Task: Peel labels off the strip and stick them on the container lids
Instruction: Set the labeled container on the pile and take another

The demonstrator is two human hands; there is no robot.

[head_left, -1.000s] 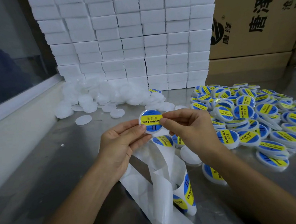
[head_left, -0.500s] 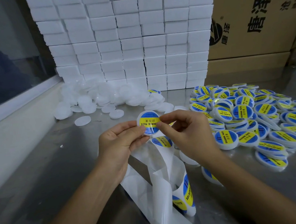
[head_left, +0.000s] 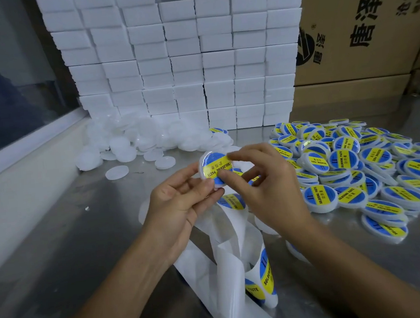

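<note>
Lid (head_left: 213, 168), freshly labelled, sits above the worktop (head_left: 83, 235) between my hands: left hand (head_left: 179, 202) grips its lower edge, right hand (head_left: 264, 179) pinches it, thumb on the label, over the strip (head_left: 233, 236).

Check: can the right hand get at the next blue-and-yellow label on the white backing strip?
Probably yes. The right hand is pinching the labelled round white lid, but that blue-and-yellow label on the white backing strip lies uncovered just beneath it.

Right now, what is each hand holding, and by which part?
The left hand holds the labelled lid by its lower-left rim. The right hand pinches its right side, thumb on the label face.
</note>
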